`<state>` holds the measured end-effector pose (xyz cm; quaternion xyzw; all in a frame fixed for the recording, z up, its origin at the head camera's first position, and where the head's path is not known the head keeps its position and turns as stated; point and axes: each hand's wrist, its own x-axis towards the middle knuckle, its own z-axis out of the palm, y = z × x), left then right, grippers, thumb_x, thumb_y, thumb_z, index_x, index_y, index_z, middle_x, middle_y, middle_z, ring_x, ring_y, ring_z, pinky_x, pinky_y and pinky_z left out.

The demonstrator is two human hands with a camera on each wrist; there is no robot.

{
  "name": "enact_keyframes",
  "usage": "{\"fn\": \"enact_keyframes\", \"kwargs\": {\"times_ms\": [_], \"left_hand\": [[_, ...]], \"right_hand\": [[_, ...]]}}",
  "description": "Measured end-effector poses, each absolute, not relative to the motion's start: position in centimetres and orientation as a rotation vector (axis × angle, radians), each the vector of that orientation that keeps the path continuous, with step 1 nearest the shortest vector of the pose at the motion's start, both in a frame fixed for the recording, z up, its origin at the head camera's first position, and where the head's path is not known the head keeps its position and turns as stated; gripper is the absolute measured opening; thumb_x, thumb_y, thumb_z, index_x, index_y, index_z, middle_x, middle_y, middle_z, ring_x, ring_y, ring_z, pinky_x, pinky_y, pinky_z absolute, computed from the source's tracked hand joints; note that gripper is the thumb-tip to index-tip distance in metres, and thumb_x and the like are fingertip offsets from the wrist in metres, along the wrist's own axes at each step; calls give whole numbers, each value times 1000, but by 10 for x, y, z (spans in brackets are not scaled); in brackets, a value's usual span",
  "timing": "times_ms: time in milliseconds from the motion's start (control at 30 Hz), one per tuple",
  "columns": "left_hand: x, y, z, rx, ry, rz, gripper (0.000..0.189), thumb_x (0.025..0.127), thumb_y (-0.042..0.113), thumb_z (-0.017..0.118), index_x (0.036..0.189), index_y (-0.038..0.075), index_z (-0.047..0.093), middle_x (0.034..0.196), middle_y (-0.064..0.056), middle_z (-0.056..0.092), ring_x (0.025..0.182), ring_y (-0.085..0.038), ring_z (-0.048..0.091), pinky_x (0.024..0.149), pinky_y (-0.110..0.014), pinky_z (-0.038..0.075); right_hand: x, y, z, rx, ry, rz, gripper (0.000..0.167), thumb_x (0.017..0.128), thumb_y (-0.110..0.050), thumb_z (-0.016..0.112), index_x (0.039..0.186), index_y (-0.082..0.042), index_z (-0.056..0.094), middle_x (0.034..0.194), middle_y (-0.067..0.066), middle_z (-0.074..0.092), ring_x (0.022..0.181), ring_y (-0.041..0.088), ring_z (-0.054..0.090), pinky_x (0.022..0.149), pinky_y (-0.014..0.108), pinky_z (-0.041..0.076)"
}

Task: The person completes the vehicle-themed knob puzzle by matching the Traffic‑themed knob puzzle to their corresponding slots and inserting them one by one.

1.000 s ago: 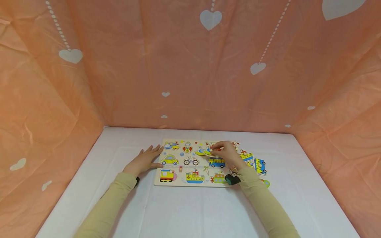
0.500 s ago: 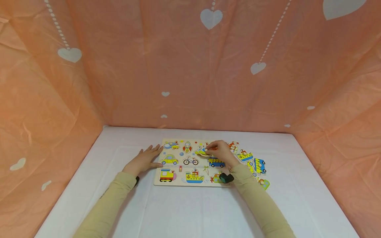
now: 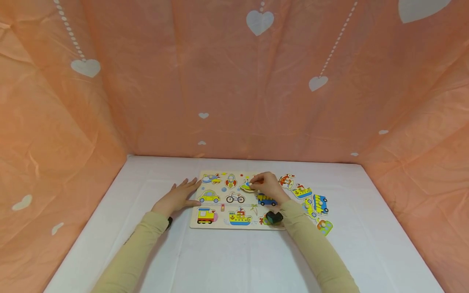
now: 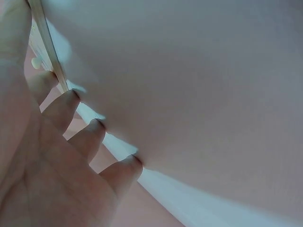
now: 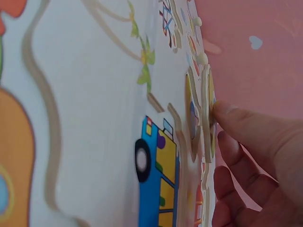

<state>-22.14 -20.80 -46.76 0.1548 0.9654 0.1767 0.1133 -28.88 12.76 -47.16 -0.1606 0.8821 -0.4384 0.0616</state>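
A wooden vehicle puzzle board (image 3: 222,197) lies on the table. My right hand (image 3: 269,188) pinches a flying saucer puzzle piece (image 3: 245,188) by its knob over the board's upper row. In the right wrist view the flying saucer piece (image 5: 207,118) stands slightly off the board, beside a matching printed recess (image 5: 192,113). My left hand (image 3: 177,198) lies with fingers spread at the board's left edge. Its fingertips (image 4: 130,163) touch the table in the left wrist view. Plane (image 3: 211,179) and rocket (image 3: 231,182) pieces with knobs sit in the board.
Loose knobbed pieces lie right of the board: a red one (image 3: 286,181), a ship (image 3: 302,191), a blue bus (image 3: 321,204), a yellow piece (image 3: 309,209) and a green one (image 3: 324,227). A pink curtain (image 3: 227,81) with hearts surrounds the white table (image 3: 220,260).
My right hand has shifted left with the flying saucer piece, which now covers most of its printed recess. More loose pieces show on the right. My left hand stays put.
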Motion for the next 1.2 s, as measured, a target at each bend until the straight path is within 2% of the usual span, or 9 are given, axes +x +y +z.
{"fn": "enact_keyframes", "kwargs": {"times_ms": [567,1200], "left_hand": [[-222,-205,-466,451,2840,508,87,83,47,69,150,8,30,154,-18,24,140,-45,15,106,-69,9],[-222,-207,-471,417,2833,514,89,81,50,69,151,11,29,155,-15,23,141,-43,13,108,-67,8]], "right_hand": [[-292,124,-476,-446,2664,-1316,9,82,-12,77,89,-8,75,78,0,66,69,15,57,60,27,48],[-294,122,-483,-424,2640,-1316,6,82,-13,76,88,-10,75,82,0,66,72,15,59,62,27,50]]}}
